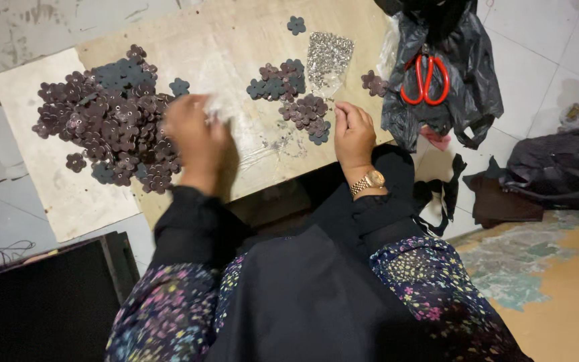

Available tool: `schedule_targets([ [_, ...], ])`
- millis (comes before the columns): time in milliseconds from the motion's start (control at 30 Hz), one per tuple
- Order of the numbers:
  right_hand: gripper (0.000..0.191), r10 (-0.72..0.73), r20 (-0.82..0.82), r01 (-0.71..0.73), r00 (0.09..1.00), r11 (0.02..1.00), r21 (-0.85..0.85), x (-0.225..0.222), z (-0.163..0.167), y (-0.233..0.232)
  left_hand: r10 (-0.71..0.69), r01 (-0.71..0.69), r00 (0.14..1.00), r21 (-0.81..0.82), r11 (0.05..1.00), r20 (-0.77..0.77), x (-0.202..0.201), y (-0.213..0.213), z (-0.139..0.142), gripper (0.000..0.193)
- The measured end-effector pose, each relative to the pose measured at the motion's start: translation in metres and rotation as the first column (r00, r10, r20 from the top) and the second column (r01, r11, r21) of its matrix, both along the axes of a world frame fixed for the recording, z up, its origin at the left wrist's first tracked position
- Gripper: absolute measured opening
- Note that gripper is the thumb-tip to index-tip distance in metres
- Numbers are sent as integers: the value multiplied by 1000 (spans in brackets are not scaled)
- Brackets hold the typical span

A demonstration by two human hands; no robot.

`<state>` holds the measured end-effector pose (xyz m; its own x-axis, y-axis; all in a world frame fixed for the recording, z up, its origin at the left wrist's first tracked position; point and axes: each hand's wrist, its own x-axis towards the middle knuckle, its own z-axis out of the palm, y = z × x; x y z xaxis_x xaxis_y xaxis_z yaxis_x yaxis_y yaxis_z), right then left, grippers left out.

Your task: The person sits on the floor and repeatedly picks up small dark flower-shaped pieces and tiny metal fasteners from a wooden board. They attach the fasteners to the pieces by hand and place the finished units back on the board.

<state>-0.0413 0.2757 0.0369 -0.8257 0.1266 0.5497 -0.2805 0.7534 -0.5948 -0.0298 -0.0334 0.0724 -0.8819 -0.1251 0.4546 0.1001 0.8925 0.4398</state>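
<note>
Pale, matt wooden board, scuffed and stained. Heaped on it, dull dark flower-shaped cutouts, felt-like or leathery (hard to tell which). Clear glossy plastic bag of glittering metal bits. Crinkled, shiny black plastic bag under scissors with smooth red plastic handles. Polished gold-toned metal wristwatch. Soft printed floral cloth sleeves.

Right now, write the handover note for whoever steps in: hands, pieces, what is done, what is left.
Left hand: blurred in motion beside the big flower pile; what it holds cannot be told.
Right hand: fingers curled, resting on the wooden board next to a small flower cluster.
Another cluster lies beside the bag of small silver pieces.
Red scissors lie on the black plastic bag.
Done and left: cannot tell.
</note>
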Motion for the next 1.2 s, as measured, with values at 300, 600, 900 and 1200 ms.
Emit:
schedule_targets([
  [300,10,58,-10,-57,998,997,53,0,5,1,-191,203,978,164,965,-83,-42,69,-34,45],
  [600,11,29,-11,-30,1000,1000,-5,2,6,0,-95,134,990,915,381,-106,-43,61,-62,23],
  [900,12,293,42,-220,955,795,-565,14,57,-67,-313,-137,946,977,-165,80,-8,60,-6,36],
  [1200,8,466,-19,-430,885,799,-421,42,106,-100,-421,-45,906,983,-180,-36,33,68,23,23],
])
